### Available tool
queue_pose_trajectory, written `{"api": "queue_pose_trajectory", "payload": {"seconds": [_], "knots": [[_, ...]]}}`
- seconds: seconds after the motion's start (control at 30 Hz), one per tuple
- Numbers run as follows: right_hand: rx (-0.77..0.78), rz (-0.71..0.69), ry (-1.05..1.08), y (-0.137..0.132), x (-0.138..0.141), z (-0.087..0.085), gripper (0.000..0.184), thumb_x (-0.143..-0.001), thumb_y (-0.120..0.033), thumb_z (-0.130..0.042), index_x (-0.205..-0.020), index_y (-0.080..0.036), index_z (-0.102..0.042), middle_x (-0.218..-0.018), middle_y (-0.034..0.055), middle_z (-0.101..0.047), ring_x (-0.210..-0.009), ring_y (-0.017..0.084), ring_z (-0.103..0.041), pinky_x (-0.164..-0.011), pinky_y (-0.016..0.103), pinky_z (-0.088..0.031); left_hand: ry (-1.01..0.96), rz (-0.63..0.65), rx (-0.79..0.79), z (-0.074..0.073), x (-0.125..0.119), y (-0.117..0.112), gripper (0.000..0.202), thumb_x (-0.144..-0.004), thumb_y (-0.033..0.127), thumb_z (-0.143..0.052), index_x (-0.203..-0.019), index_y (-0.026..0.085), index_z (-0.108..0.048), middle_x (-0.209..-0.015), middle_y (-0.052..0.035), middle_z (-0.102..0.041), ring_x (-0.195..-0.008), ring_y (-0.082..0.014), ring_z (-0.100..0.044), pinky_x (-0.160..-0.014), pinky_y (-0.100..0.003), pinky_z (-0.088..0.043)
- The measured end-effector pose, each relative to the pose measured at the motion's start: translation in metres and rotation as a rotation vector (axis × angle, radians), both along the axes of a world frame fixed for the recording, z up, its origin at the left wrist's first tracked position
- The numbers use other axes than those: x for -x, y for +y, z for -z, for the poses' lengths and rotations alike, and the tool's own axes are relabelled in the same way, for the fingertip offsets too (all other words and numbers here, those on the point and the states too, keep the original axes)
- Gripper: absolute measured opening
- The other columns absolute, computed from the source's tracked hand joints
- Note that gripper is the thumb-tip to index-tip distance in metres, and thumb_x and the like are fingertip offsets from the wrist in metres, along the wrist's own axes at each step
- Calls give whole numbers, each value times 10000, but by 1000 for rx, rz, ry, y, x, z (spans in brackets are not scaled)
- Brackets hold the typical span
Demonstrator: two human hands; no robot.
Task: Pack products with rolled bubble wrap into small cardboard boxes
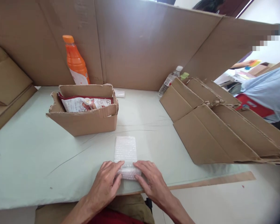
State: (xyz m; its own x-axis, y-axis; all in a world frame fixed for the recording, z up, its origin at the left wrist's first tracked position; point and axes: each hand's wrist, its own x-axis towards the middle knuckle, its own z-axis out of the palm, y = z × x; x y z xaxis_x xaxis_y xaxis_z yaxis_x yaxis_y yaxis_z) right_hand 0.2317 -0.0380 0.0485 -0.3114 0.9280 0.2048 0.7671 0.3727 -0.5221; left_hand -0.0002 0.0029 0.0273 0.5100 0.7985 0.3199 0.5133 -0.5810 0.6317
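Note:
A strip of white bubble wrap (125,149) lies on the pale green table (37,155), running away from me. Its near end is rolled into a small bundle (129,172). My left hand (107,183) and my right hand (151,182) both press on that rolled end, fingers curled over it from either side. Behind the wrap stands an open cardboard box (84,119) holding red and white printed packets (84,104).
An orange drink bottle (76,63) stands behind the box against a tall cardboard wall (135,46). Flattened cardboard pieces (219,124) are stacked at the right, with a clear water bottle (169,81) behind them. Another person's light blue sleeve (268,90) shows far right.

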Motion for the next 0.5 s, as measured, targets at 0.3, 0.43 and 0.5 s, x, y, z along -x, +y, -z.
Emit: {"api": "queue_pose_trajectory", "payload": {"seconds": [0.3, 0.43, 0.5], "knots": [[-41, -9, -19, 14, 14, 10, 266, -978, -176, -541, -1227, -203, -633, -1051, 84, -754, -884, 235, -662, -803, 399, -518, -6, -55, -97, -2, -4, 11, 348, -924, 142, -540, -1270, 175, -571, -1155, -115, -661, -1059, -264, -604, -925, -429, -494], [105, -40, 30, 10, 15, 1, 254, -981, -256, -595, -1228, -235, -650, -1016, 52, -757, -885, 217, -674, -838, 377, -518, -11, -11, -1, -4, 5, -1, 381, -936, 104, -493, -1304, 188, -543, -1023, -70, -689, -928, -221, -612, -840, -383, -502], [18, -4, -27, 6, 16, -3, 299, -950, -255, -623, -1245, -210, -640, -1112, 103, -724, -983, 259, -657, -851, 412, -511, 21, -68, 9, 0, 3, 2, 342, -951, 126, -486, -1278, 179, -568, -994, -74, -697, -908, -233, -613, -815, -396, -505]]}}
